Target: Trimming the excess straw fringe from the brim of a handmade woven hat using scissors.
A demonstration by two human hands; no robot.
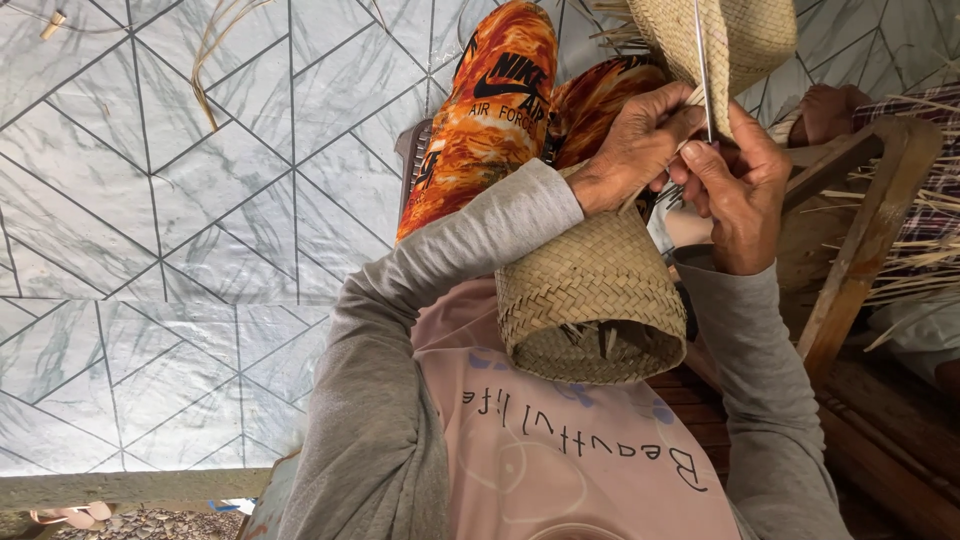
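Above the lap, a woven basket (590, 300) rests against the person's chest. The left hand (632, 150) pinches a pale straw strip (690, 97) at the basket's upper edge, and the right hand (738, 190) grips a thin metal needle (703, 70) upright just beside it.

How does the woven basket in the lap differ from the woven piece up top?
The woven basket shows whole, its open mouth tipped toward the camera; the upper woven piece is cut off by the frame. The basket's rim looks finished; the upper piece has loose strands sticking out. The left hand and right hand work between them. Both are tan plaited straw.
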